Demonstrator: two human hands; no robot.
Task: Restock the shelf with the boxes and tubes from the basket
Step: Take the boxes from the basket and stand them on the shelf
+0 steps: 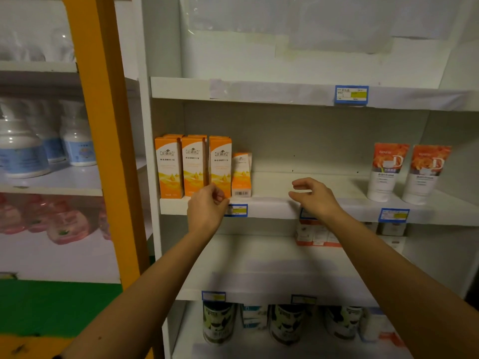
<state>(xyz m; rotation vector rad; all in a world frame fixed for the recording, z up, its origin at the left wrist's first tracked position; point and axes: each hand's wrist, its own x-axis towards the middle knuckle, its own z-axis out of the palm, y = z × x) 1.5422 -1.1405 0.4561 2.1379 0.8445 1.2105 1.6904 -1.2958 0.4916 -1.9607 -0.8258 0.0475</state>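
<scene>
Several orange boxes (pixel 194 165) stand upright at the left end of the middle shelf (pixel 280 206). A smaller orange-and-white tube (pixel 241 174) stands just right of them, its barcode facing me. My left hand (pixel 207 207) hovers at the shelf's front edge below the third box, fingers loosely curled, holding nothing. My right hand (pixel 313 196) is over the shelf's bare middle, fingers apart and curved, holding nothing. Two orange-and-white tubes (pixel 408 173) stand cap-down at the right end. The basket is out of view.
Blue price tags (pixel 394 215) line the shelf edges. The upper shelf (pixel 259 90) holds nothing visible. Small red-and-white boxes (pixel 318 235) sit one shelf down, cans (pixel 219 322) lower still. An orange post (pixel 103 125) separates a left unit with white bottles (pixel 77 141).
</scene>
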